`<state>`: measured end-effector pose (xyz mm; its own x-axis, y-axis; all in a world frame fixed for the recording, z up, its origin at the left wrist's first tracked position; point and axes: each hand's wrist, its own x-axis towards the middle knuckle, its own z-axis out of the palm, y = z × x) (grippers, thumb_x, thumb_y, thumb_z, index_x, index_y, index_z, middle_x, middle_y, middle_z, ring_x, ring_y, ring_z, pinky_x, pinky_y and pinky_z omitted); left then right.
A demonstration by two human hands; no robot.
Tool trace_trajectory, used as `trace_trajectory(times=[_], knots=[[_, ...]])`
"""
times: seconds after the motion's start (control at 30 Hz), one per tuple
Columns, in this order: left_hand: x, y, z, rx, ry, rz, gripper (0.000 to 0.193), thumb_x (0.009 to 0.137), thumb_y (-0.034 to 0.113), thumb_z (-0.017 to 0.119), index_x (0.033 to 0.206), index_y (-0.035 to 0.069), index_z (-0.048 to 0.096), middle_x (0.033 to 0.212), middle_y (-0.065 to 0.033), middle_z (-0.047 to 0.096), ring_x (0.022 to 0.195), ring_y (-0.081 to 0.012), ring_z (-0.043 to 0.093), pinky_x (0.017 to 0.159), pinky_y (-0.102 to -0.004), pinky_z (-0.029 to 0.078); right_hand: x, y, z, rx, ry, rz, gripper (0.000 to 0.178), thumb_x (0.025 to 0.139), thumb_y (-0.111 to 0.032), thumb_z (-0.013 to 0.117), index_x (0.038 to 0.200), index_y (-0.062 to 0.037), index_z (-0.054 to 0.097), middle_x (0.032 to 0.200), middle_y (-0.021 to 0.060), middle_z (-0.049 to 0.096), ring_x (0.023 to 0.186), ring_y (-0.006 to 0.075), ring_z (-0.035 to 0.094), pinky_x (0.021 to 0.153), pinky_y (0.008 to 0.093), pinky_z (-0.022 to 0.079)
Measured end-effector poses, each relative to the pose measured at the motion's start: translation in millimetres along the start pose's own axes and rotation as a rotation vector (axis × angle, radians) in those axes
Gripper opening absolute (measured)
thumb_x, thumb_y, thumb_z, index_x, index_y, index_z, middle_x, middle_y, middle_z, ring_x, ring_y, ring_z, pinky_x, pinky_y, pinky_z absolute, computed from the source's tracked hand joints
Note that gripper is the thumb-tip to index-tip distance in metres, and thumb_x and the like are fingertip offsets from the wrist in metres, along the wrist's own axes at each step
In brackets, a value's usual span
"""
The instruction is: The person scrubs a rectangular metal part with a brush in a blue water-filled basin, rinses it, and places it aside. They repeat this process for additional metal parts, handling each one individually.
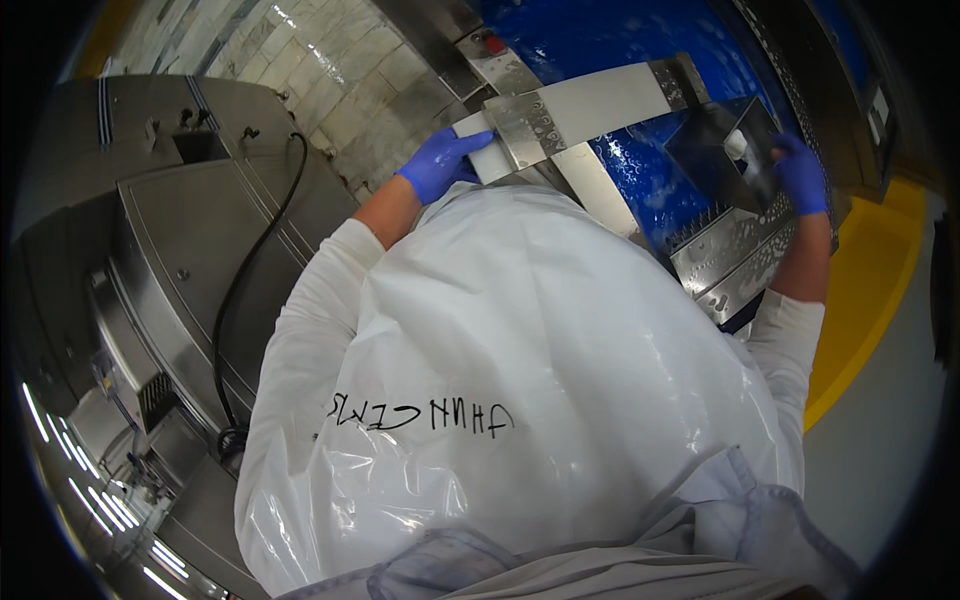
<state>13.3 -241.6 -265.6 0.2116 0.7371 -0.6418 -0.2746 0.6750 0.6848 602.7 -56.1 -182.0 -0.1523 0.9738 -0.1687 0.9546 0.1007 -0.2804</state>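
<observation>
My left hand point(443, 162), in a blue-violet glove, grips the near left end of a long white board point(605, 104). Its thumb lies across the top, and the other fingers are partly hidden. A wet steel bracket point(526, 130) wraps over the board beside that hand. On the right, my gloved right hand point(802, 174) has its fingers curled at the edge of a dark, open steel box point(697, 150). Inside that box sits a small white piece point(736, 145) that I cannot identify. Beneath the board and box runs a wet blue conveyor belt point(640, 185).
A wet steel rail with a toothed edge point(735, 260) lies below the box. Steel cabinets point(215, 220) with a black cable point(262, 240) stand to the left. A yellow tray or guard point(880, 290) is at the right. A red button point(494, 44) sits near the belt's far-left side.
</observation>
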Motion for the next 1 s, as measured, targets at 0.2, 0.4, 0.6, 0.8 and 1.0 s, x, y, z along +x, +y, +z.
trace_trajectory(times=[0.2,0.4,0.6,0.8,1.0], knots=[[0.3,2.8,3.4,0.067,0.024,-0.033,0.052,0.094,0.039,0.072,0.131,0.003,0.062,0.114,-0.0122,0.07,0.098,-0.0246,0.071,0.085,-0.0389,0.06,49.6,36.1,103.7,-0.161,-0.348,0.101,0.03,0.086,-0.016,0.07,0.113,-0.0024,0.073,0.109,0.0209,0.074,0.104,0.0356,0.071,0.091,0.0432,0.054],[-3.0,10.1,8.2,0.225,0.098,-0.064,0.054,0.095,0.042,0.071,0.132,0.005,0.062,0.112,-0.012,0.071,0.095,-0.0238,0.071,0.081,-0.0372,0.061,25.5,-63.9,22.9,-0.395,-0.378,-0.014,0.03,0.086,-0.022,0.072,0.108,-0.0024,0.074,0.109,0.0222,0.072,0.102,0.036,0.071,0.087,0.04,0.055],[-0.5,4.9,10.9,0.14,0.117,-0.037,0.051,0.094,0.039,0.072,0.13,0.004,0.062,0.108,-0.013,0.072,0.093,-0.0247,0.071,0.08,-0.0363,0.061,-71.8,-179.3,-48.9,0.507,0.028,-0.027,0.029,0.094,-0.004,0.065,0.122,-0.0097,0.071,0.099,0.0064,0.073,0.089,0.0142,0.069,0.08,0.0304,0.056],[13.0,0.9,14.5,0.071,0.08,-0.023,0.047,0.094,0.036,0.073,0.126,0.003,0.064,0.108,-0.0144,0.072,0.089,-0.0254,0.072,0.078,-0.0379,0.061,-76.7,-332.1,118.4,0.436,-0.053,-0.559,0.023,0.094,-0.011,0.066,0.117,-0.0093,0.071,0.114,0.0123,0.069,0.101,0.0299,0.069,0.088,0.037,0.054],[20.8,-4.0,3.0,0.032,0.113,0.029,0.043,0.092,0.035,0.074,0.121,0.005,0.067,0.102,-0.0129,0.073,0.083,-0.0241,0.072,0.069,-0.0358,0.06,-36.2,-351.7,163.7,0.278,-0.071,-0.571,0.025,0.095,-0.019,0.065,0.117,-0.0096,0.07,0.113,0.0138,0.071,0.101,0.0354,0.069,0.088,0.0432,0.055]])
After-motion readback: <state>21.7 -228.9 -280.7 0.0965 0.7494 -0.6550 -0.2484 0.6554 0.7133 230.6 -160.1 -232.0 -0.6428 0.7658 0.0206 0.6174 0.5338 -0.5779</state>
